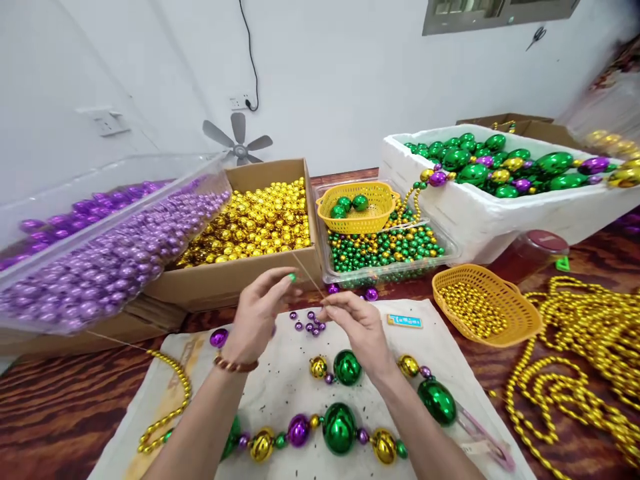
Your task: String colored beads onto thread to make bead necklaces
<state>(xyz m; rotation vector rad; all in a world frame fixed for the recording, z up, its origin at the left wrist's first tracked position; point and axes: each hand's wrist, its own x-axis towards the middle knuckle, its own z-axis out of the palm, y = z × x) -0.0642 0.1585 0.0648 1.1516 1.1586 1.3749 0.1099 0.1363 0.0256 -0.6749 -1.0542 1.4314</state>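
Observation:
My left hand (255, 313) is closed in a pinch, with a small green bead (293, 277) at its fingertips. My right hand (357, 327) pinches a thin string (307, 272) that slants up to the left. Below both hands, small purple beads (311, 325) lie loose on a white cloth (280, 400). Across the cloth's front runs a strand of large beads, among them a green ball (339, 429) and a purple ball (299, 430). Another green ball (347, 367) sits under my right wrist, beside a gold bead (318, 367). A gold bead chain (183, 380) curves at the left.
A cardboard box (240, 273) of gold beads stands behind my hands. Purple beads fill a clear tub (165, 267) at left. At right are a white foam box (430, 200), a yellow basket (525, 323), gold chains (590, 347) and pink-handled scissors (493, 447).

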